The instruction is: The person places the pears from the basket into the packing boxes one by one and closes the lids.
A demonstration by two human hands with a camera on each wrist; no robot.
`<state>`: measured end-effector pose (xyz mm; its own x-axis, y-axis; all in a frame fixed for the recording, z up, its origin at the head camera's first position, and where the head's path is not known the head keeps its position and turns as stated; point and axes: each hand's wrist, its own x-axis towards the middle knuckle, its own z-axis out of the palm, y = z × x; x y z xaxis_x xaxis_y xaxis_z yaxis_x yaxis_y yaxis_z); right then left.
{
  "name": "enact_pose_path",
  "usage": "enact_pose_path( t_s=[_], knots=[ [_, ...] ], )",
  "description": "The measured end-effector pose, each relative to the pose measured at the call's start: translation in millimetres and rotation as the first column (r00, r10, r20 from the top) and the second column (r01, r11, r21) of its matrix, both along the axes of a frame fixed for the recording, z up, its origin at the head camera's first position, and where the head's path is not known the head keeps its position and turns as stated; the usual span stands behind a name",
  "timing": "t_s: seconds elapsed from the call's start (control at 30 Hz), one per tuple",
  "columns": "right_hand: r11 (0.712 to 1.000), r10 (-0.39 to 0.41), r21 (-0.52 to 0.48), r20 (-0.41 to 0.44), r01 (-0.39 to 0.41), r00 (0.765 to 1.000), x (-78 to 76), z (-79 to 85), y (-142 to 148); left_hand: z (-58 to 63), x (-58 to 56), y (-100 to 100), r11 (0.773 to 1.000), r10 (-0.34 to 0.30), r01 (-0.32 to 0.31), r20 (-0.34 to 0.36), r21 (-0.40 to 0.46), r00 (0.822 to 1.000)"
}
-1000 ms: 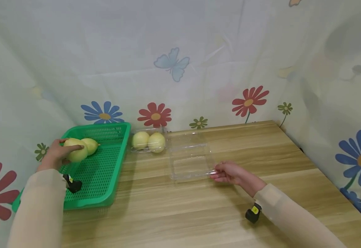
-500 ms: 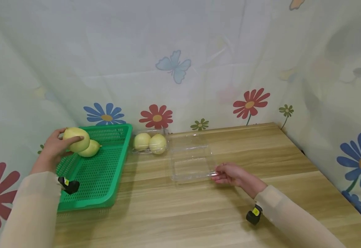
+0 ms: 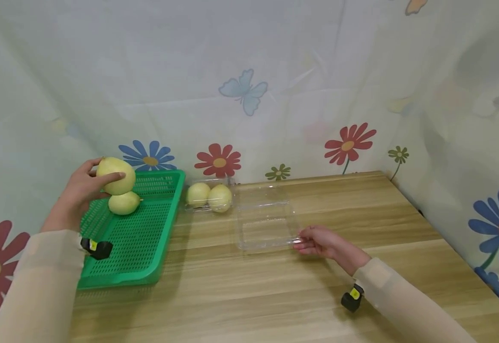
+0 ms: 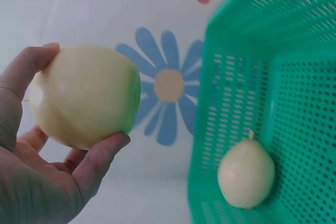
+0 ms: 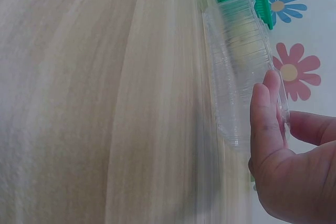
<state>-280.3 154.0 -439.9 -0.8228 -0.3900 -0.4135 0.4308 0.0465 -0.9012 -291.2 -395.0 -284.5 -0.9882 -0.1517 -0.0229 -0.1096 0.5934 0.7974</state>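
My left hand (image 3: 82,188) grips a pale yellow pear (image 3: 116,176) and holds it up over the left side of the green basket (image 3: 146,278). In the left wrist view the fingers and thumb wrap the pear (image 4: 84,95) from both sides. Another pear (image 3: 124,203) lies in the basket, just under the held one. At the table's middle, my right hand (image 3: 320,242) pinches the near right corner of an open clear plastic box (image 3: 262,243). The right wrist view shows thumb and fingers on either side of the rim of the box (image 5: 231,87).
A second clear box with two pears (image 3: 220,198) stands between the basket and the open box, near the wall. The wooden table (image 3: 241,295) meets a flower-printed wall sheet (image 3: 301,114) at its back edge.
My left hand has lifted its pear upward and slightly right, away from the pear left in the basket. The right hand keeps its pinch on the box corner.
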Motion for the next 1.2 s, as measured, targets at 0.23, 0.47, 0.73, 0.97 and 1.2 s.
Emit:
enact_pose_path(
  t_s=[0.23, 0.47, 0.73, 0.97, 1.2],
  knots=[
    [1.0, -0.009, 0.001, -0.008, 0.009, 1.0, -1.0, 3.5, 0.3, 23.6, 1.8, 23.5, 0.998, -0.065, 0.065, 0.003, -0.008, 0.998],
    [1.0, -0.008, 0.004, -0.017, 0.008, 1.0, -1.0, 4.5, 1.6, 41.9, 1.7, 47.5, 0.992, -0.101, 0.101, 0.004, 0.077, 0.995],
    [1.0, -0.003, 0.006, -0.008, 0.003, 1.0, 0.7, 3.1, 0.4, 51.8, 7.9, 70.9, 0.991, -0.134, 0.134, -0.024, 0.018, 0.991],
    [1.0, 0.003, 0.004, -0.011, -0.003, 1.0, 2.1, 1.8, 0.6, 56.8, 18.8, 103.5, 0.987, -0.154, 0.15, -0.077, -0.053, 0.985],
    [1.0, 0.006, 0.0, -0.013, -0.006, 1.0, 2.3, 0.8, -0.2, 58.0, 27.0, 138.4, 0.981, -0.188, 0.177, -0.158, -0.083, 0.969]
  ],
)
